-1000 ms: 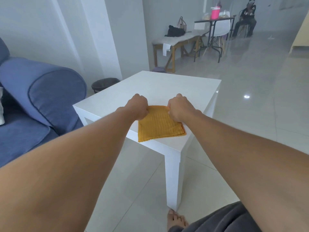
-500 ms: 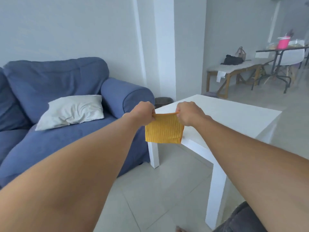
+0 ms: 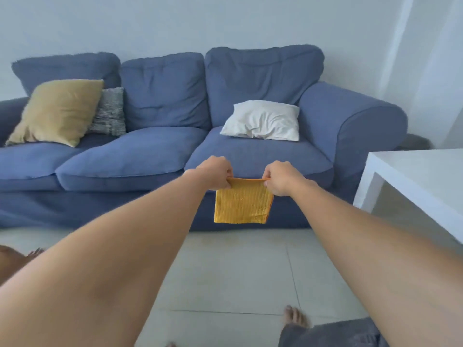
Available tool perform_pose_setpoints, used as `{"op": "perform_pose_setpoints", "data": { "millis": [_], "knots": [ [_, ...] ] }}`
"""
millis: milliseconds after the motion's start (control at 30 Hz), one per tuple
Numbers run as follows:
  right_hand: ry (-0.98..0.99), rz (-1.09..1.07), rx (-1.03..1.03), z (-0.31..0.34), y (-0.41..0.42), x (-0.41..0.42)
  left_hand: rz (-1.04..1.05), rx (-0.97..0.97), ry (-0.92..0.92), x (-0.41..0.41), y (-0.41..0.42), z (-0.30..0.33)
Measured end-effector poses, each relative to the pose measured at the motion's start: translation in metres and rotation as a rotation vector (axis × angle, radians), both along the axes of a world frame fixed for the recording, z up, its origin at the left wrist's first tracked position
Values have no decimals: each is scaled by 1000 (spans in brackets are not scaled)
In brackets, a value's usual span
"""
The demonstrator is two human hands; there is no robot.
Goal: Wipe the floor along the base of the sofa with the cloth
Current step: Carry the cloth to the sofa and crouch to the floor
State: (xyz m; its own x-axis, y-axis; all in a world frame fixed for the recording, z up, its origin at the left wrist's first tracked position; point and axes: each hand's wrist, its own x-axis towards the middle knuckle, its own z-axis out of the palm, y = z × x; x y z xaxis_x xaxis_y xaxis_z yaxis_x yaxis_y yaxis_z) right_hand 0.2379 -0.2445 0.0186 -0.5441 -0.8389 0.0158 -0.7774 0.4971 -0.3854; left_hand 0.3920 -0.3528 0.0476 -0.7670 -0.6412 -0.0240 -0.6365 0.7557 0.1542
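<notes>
A folded orange cloth hangs in the air in front of the blue sofa. My left hand pinches its top left corner and my right hand pinches its top right corner. The cloth dangles over the sofa's front skirt, its lower edge just above the line where the sofa base meets the pale tiled floor. Both arms reach straight out toward the sofa.
A white side table stands at the right, close to the sofa's arm. On the sofa lie a white pillow, a yellow cushion and a striped cushion. My bare feet show at the bottom.
The cloth was lifted off the white table with both hands and carried left. The view has swung from the table to face the sofa front.
</notes>
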Motion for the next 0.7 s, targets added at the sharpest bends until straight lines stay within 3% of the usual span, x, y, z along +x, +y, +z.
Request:
{"op": "perform_pose_setpoints", "data": {
  "millis": [200,500,700],
  "knots": [
    [-74,169,105,-78,-89,63,187,131,-73,77,-66,-81],
    [-132,258,369,-247,-192,127,345,309,-206,132,-159,-263],
    [-79,220,302,-294,-263,128,443,199,-90,134,-233,-327]
  ]
}}
